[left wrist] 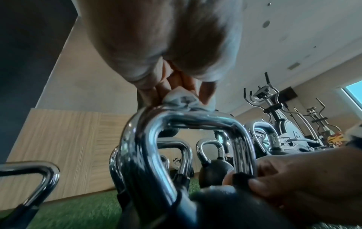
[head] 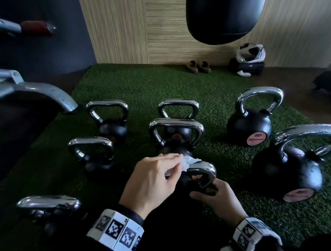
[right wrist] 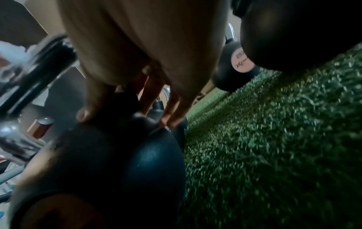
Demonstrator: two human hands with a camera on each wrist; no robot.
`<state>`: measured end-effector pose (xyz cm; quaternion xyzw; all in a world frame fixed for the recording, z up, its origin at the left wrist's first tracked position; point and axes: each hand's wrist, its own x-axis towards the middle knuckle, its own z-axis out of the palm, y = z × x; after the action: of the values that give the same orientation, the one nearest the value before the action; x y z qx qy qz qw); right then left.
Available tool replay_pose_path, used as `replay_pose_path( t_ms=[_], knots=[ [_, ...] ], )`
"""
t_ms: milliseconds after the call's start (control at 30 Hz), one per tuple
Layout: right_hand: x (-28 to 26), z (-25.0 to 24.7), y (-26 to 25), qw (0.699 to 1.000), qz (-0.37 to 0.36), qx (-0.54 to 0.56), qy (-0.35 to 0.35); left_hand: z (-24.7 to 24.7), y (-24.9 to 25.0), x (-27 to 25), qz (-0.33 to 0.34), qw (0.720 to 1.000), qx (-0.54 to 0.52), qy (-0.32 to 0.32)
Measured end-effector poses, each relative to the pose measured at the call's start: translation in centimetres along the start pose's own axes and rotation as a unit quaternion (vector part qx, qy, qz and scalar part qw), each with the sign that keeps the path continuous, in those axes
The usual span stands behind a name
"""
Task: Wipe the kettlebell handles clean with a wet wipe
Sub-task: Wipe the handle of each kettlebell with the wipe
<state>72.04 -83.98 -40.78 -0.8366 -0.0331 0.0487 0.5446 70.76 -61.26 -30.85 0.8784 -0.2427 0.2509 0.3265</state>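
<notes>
Several black kettlebells with chrome handles stand on green turf (head: 206,84). The nearest kettlebell's chrome handle (head: 205,168) sits just ahead of me. My left hand (head: 154,176) pinches a crumpled white wet wipe (head: 187,161) against the top bar of that handle (left wrist: 195,119); in the left wrist view the wipe (left wrist: 180,99) is bunched under the fingertips. My right hand (head: 216,196) holds the black ball (right wrist: 121,162) at the base of the handle's right leg, thumb on one side and fingers (right wrist: 170,117) on the other.
Other kettlebells surround it: one behind (head: 176,136), two large ones right (head: 250,121) (head: 289,166), smaller ones left (head: 91,152) (head: 48,206). A grey machine arm (head: 34,92) juts in at left. A punching bag (head: 224,14) hangs ahead; shoes (head: 198,66) lie by the wall.
</notes>
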Motion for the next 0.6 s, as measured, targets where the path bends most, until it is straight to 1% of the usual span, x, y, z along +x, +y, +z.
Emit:
replay_pose_path(
  t_ms=[67, 167, 200, 300, 333, 367, 433, 467, 500, 533, 600],
  knots=[
    [-0.1, 0.5, 0.4, 1.0, -0.005, 0.009, 0.019, -0.2, -0.8, -0.5, 0.001, 1.0, 0.003, 0.018],
    [-0.3, 0.8, 0.7, 0.999, -0.013, 0.02, 0.031, -1.4, -2.8, -1.9, -0.042, 0.996, -0.018, 0.073],
    [-0.4, 0.9, 0.7, 0.999, -0.016, 0.027, 0.033, -1.6, -3.2, -2.4, -0.042, 0.996, -0.016, 0.08],
    [-0.4, 1.1, 0.8, 0.998, -0.022, 0.045, 0.039, -1.1, -3.4, -3.9, -0.011, 0.997, 0.013, 0.077],
    [-0.4, 1.2, 1.0, 0.998, -0.023, 0.05, 0.04, -0.8, -3.5, -4.2, -0.021, 0.996, 0.004, 0.081],
    [-0.4, 1.2, 0.9, 0.997, -0.023, 0.053, 0.041, -0.6, -3.6, -4.6, -0.05, 0.994, -0.02, 0.096],
    [-0.5, 1.3, 0.9, 0.997, -0.025, 0.056, 0.043, -0.5, -4.0, -5.6, -0.151, 0.974, -0.092, 0.139],
    [-0.6, 1.3, 0.9, 0.997, -0.025, 0.057, 0.045, -0.4, -4.3, -6.0, -0.205, 0.961, -0.123, 0.139],
    [-0.6, 1.3, 0.8, 0.997, -0.026, 0.059, 0.046, -0.2, -4.6, -6.4, -0.242, 0.952, -0.14, 0.125],
    [-0.7, 1.4, 0.7, 0.997, -0.029, 0.059, 0.048, 0.0, -4.9, -6.7, -0.261, 0.948, -0.148, 0.108],
    [-0.7, 1.5, 0.8, 0.996, -0.04, 0.061, 0.049, 0.3, -4.8, -7.1, -0.275, 0.942, -0.167, 0.091]
  ],
)
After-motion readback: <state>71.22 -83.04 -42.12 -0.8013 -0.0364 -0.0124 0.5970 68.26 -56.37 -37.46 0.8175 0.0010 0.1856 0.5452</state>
